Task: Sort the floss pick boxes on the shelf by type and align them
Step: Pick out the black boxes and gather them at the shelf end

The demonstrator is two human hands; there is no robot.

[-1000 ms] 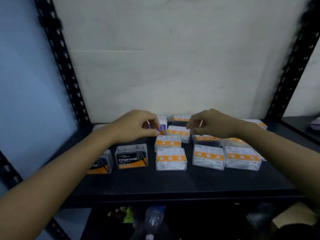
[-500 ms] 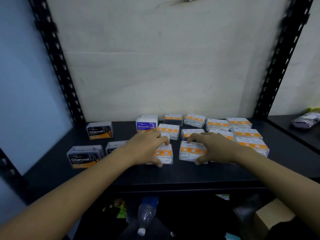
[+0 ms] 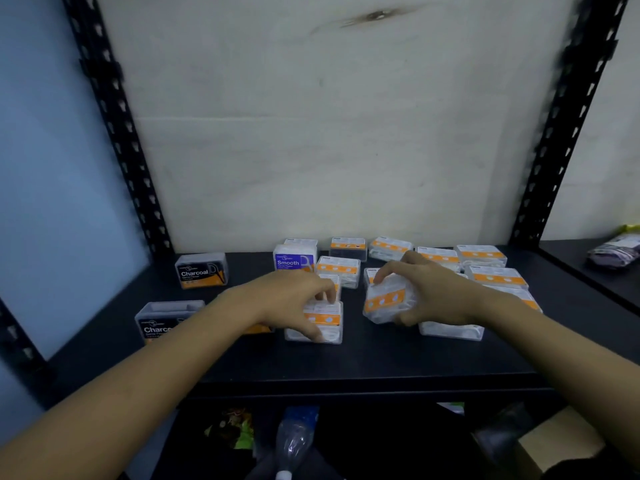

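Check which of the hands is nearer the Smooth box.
Left. The left hand is just in front of the Smooth box; the right hand lies farther right.

plastic bottle (image 3: 294,441) below | cardboard box (image 3: 561,441) lower right | purple packet (image 3: 616,254) right

White wall (image 3: 329,150) w/ dark smudge (image 3: 375,16), black slotted posts (image 3: 114,126).

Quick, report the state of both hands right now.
Left hand: grips the flat orange-banded box.
Right hand: holds the tilted orange-banded box.
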